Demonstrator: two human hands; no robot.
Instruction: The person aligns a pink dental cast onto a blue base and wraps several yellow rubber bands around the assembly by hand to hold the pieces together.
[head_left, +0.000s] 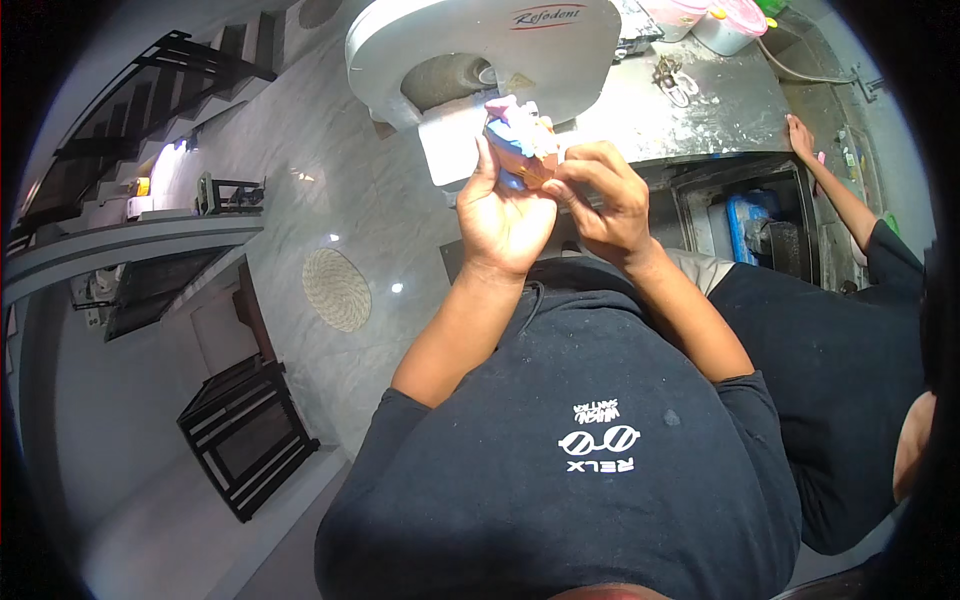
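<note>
A small lumpy piece (516,143) that resembles a dental cast is raised in front of a machine. It has blue, white and pink parts on top and a brown part below. My left hand (503,225) cradles it from beneath, palm up, with the thumb along its left side and the fingers mostly hidden behind it. On the other side, my right hand (606,195) is closed, thumb and index finger pinching at the brown part's right edge. The finer shape of the piece is lost in the bright light.
A rounded pale grey machine (460,35) with a recessed opening stands just beyond my hands. Right of it, a wet counter (690,125) bears tubs (730,25) and a small metal object (675,80). Another person's hand (799,137) rests at the counter's right. A woven mat (337,290) lies left.
</note>
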